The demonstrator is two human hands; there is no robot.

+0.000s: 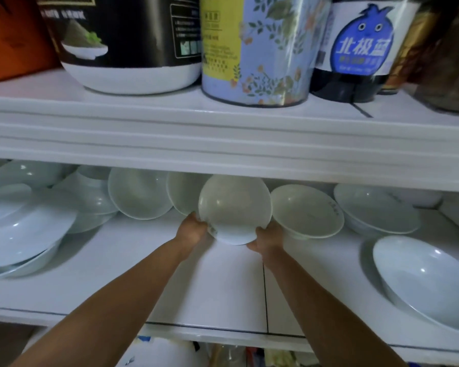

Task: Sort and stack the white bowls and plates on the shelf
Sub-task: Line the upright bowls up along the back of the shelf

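A small white bowl [233, 207] is tilted up towards me at the middle of the white shelf [170, 282]. My left hand [194, 229] grips its lower left rim and my right hand [266, 238] grips its lower right rim. More tilted white bowls lean behind it on the left [139, 193] and one stands on the right [306, 210]. A stack of wide white plates [24, 229] lies at the left. A stack of white bowls [376, 209] stands at the back right. A deep white plate [424, 279] lies at the front right.
The upper shelf board [223, 136] hangs low over the bowls. On it stand a black-and-white tub [127, 43], a flowered canister [257, 49] and a dark bottle with a blue label [361, 49]. Clutter shows below the shelf's front edge.
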